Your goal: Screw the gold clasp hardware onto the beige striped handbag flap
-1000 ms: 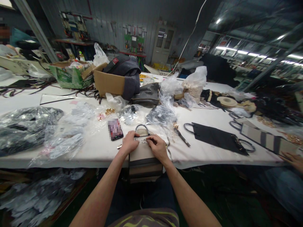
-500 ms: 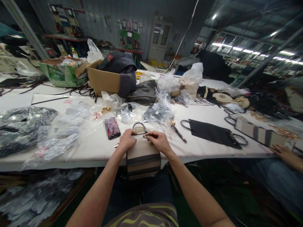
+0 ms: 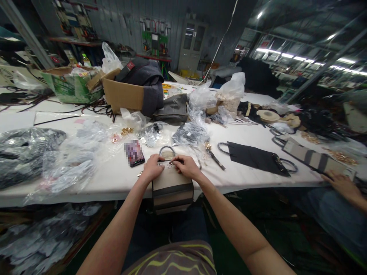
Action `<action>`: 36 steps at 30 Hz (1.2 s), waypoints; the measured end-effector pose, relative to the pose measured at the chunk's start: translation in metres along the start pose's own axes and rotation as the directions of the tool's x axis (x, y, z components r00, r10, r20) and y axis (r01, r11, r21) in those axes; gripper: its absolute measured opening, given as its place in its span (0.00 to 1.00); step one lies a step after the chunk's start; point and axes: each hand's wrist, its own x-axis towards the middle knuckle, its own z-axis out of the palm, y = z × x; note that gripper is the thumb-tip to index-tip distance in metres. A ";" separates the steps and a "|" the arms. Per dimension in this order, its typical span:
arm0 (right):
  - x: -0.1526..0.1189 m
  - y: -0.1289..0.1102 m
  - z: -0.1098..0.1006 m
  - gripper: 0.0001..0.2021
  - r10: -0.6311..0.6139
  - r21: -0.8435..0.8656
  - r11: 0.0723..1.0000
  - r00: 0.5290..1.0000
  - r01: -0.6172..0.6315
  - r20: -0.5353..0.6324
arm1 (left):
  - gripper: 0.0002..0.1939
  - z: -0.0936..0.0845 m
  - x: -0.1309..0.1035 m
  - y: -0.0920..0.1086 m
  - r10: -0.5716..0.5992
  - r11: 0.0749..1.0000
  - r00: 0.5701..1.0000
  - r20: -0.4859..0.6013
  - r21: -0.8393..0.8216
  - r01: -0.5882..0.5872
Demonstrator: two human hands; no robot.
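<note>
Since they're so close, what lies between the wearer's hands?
The head view shows a beige, dark-striped bag bearing tiny unclear bits between left hand and right hand.

Bag panel [image 3: 172, 182] beige, banded dark. Flat piece [image 3: 252, 158] black. Tabletop [image 3: 114, 182] white. Cardboard box [image 3: 123, 93] brown.

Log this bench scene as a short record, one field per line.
Left hand: on the upper left of a beige bag with dark stripes
Right hand: fingertips at the bag's upper part; anything pinched is too small to tell
Left: black rectangular phone, lying flat
Right: flat black panel with looped handles
Back left: brown cardboard box holding dark grey cloth
Far right: another person's hand
</note>
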 end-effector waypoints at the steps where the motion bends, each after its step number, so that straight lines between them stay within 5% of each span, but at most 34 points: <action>1: 0.000 -0.001 -0.001 0.11 0.009 0.002 1.000 1.000 -0.009 0.002 | 0.20 0.000 0.000 0.000 0.006 1.000 1.000 0.004 0.002 -0.006; 11: 0.001 -0.023 -0.012 0.08 -0.124 -0.247 0.962 0.992 0.115 -0.022 | 0.20 0.003 0.008 -0.010 0.027 0.999 0.999 0.016 0.031 -0.028; 26: 0.016 -0.013 -0.003 0.12 -0.133 -0.400 0.904 0.989 0.148 0.065 | 0.20 0.001 0.005 -0.005 0.013 1.000 1.000 0.016 0.016 -0.014; 36: 0.004 -0.012 0.009 0.10 -0.196 -0.465 0.870 0.980 0.165 -0.019 | 0.20 0.001 0.005 -0.004 0.014 0.999 1.000 0.000 0.033 -0.014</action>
